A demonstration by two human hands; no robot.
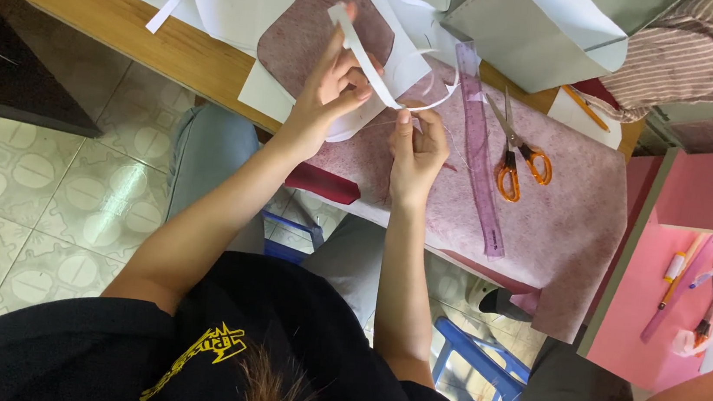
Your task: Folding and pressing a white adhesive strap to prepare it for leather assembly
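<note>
From my seat, my left hand [330, 85] pinches the white paper strip [368, 62] between thumb and fingers, near the strip's upper end. The strip's long axis runs diagonally down and right from there, then curls into a loop toward the purple ruler [480, 151]. My right hand [418, 150] sits just below the strip's lower stretch, fingertips pressed together on it, apparently also on a fine thread. Orange-handled scissors [515, 159] lie further right, on the mauve felt [564, 220].

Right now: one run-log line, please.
left hand: holds white strip | right hand: pinches strip end | scissors, ruler: on felt
</note>
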